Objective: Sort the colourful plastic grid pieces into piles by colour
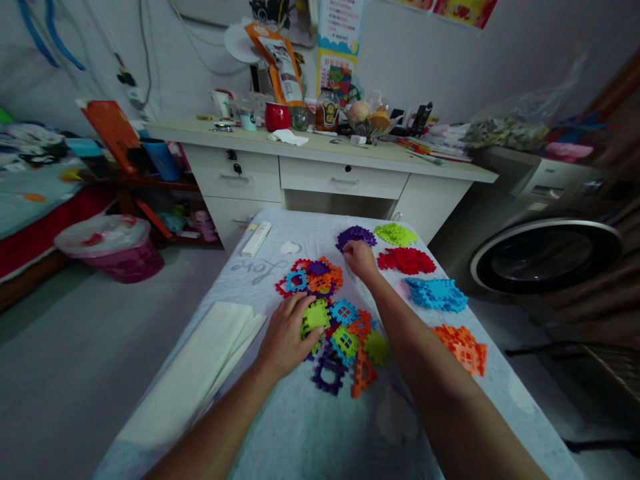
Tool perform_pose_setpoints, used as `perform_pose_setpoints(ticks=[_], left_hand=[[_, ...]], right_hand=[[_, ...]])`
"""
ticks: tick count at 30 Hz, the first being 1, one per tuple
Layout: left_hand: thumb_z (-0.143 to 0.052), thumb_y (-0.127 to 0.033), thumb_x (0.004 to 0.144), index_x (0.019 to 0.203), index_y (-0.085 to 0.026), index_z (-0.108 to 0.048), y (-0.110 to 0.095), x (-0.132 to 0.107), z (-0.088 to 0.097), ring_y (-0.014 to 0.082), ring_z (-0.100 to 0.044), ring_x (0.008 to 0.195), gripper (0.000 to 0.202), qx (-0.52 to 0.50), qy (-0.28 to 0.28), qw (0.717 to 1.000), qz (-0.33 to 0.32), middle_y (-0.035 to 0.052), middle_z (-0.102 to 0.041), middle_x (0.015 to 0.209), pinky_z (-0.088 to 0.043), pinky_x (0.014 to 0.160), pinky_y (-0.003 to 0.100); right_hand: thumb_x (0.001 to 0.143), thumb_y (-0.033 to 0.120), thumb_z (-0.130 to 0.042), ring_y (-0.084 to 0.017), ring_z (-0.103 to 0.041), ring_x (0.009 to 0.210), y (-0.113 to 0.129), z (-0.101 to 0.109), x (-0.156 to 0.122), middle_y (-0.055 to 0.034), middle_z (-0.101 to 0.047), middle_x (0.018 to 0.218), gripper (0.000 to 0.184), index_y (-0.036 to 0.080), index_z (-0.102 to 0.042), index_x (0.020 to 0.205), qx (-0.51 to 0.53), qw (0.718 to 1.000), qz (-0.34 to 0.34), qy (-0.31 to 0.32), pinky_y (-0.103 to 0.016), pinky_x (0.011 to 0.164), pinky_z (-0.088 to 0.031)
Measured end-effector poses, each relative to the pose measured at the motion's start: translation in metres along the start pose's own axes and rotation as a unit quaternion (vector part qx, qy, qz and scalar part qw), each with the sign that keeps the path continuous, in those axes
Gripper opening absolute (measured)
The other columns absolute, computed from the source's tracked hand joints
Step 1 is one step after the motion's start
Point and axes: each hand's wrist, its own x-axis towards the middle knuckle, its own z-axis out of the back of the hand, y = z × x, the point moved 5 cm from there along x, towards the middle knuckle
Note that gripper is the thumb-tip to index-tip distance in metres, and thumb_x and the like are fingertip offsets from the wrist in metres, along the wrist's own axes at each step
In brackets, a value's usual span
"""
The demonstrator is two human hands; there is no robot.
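My left hand (287, 332) has its fingers and thumb around a lime-green interlocking plastic tile (316, 316) at the edge of a mixed heap. In that heap lie a purple frame tile (329, 375), a blue window tile (345, 311) and several orange ones. Farther back is a second mixed cluster with an orange tile (327, 277). Reaching across the table, my right hand (360, 259) is closed at the near edge of a purple tile pile (355, 235). Its fingertips are partly hidden, so anything pinched there does not show.
Sorted piles run down the right side: green tiles (396, 233), red tiles (406, 260), blue tiles (437, 294), orange tiles (463, 348). Folded white cloth (200, 367) and a white box (257, 239) lie left. Beyond stand a cluttered desk (310, 148) and a washing machine (540, 220).
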Motion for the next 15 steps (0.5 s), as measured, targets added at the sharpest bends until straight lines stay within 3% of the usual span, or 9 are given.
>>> perform_pose_setpoints(ticks=[3, 5, 8, 11, 15], left_hand=[[-0.062, -0.035, 0.081, 0.130, -0.023, -0.052, -0.002, 0.001, 0.001, 0.0293, -0.048, 0.125, 0.051, -0.001, 0.001, 1.000, 0.003, 0.0103, -0.052, 0.134, -0.041, 0.106, 0.049], [-0.063, -0.034, 0.081, 0.129, -0.024, -0.053, -0.002, 0.001, 0.002, 0.0293, -0.049, 0.125, 0.051, -0.002, -0.001, 1.000, 0.003, 0.0099, -0.052, 0.134, -0.042, 0.106, 0.049], [-0.063, -0.033, 0.080, 0.129, -0.024, -0.053, -0.003, 0.002, 0.003, 0.0291, -0.049, 0.124, 0.050, -0.003, -0.003, 1.000, 0.003, 0.0098, -0.052, 0.133, -0.042, 0.106, 0.048], [-0.063, -0.034, 0.081, 0.129, -0.023, -0.052, -0.003, 0.001, 0.002, 0.0289, -0.048, 0.125, 0.050, 0.000, 0.002, 1.000, 0.003, 0.0104, -0.052, 0.133, -0.042, 0.106, 0.048], [-0.062, -0.033, 0.082, 0.129, -0.022, -0.051, -0.003, 0.001, 0.001, 0.0286, -0.047, 0.126, 0.050, 0.007, 0.006, 1.000, 0.003, 0.0103, -0.051, 0.134, -0.040, 0.107, 0.048]], right_hand=[[0.084, 0.024, -0.061, -0.014, -0.059, 0.075, 0.018, -0.005, -0.015, -0.0031, -0.068, 0.083, 0.015, 0.015, -0.071, 0.092, 0.068, 0.989, 0.076, 0.110, -0.025, 0.071, -0.042], [0.083, 0.032, -0.065, -0.014, -0.058, 0.074, 0.031, -0.008, -0.025, -0.0026, -0.068, 0.083, 0.020, 0.016, -0.071, 0.093, 0.080, 0.978, 0.127, 0.143, -0.024, 0.069, -0.042], [0.080, 0.039, -0.068, -0.016, -0.058, 0.082, 0.042, -0.011, -0.034, -0.0057, -0.068, 0.090, 0.029, 0.016, -0.072, 0.096, 0.041, 0.979, 0.156, 0.125, -0.026, 0.074, -0.042], [0.078, 0.044, -0.070, -0.019, -0.058, 0.087, 0.045, -0.016, -0.036, -0.0086, -0.067, 0.096, 0.036, 0.016, -0.071, 0.101, -0.003, 0.987, 0.125, 0.099, -0.027, 0.077, -0.042], [0.081, 0.038, -0.066, -0.019, -0.058, 0.085, 0.047, -0.021, -0.037, -0.0088, -0.066, 0.093, 0.027, 0.017, -0.071, 0.097, -0.042, 0.993, 0.082, 0.077, -0.027, 0.076, -0.041]])
